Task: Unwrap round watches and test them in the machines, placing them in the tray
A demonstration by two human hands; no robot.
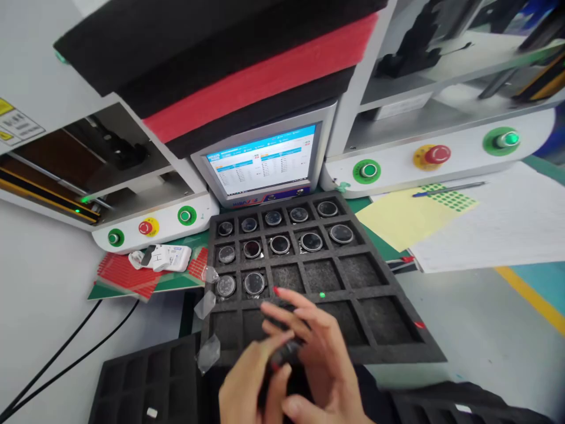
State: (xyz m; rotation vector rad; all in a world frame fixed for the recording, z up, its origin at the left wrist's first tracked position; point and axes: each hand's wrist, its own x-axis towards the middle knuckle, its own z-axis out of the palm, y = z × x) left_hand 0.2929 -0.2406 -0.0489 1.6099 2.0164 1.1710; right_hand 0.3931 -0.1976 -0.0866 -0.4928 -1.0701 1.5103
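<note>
A black foam tray [388, 306] with square pockets lies in front of me. Its far rows hold several round watch bodies [279, 244] with glass faces. Both my hands are together over the tray's near edge. My left hand [249, 383] and my right hand [318, 347] pinch one small dark round part [285, 353] between the fingers, and the fingers hide most of it. The near pockets of the tray hold nothing.
A small monitor [265, 160] stands behind the tray. Two machines flank it with green buttons [366, 171] and a red stop button [436, 154]. Yellow and white sheets [485, 224] lie right. A second black tray [145, 383] sits lower left, with clear film scraps [207, 353].
</note>
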